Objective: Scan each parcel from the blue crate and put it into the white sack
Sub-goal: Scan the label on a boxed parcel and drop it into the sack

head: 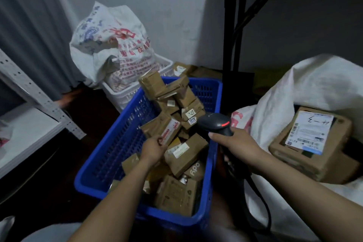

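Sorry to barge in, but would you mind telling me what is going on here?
A person is working through small brown cardboard parcels heaped in a blue plastic crate. The left hand grips one taped brown parcel above the heap, while the right hand holds a black handheld barcode scanner beside it. To the right, a white woven sack has one larger labelled cardboard box lying in its folds.

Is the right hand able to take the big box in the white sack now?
Probably not yet: the big box lies close and uncovered in the white sack, but the right hand grips the scanner, so it is not free.
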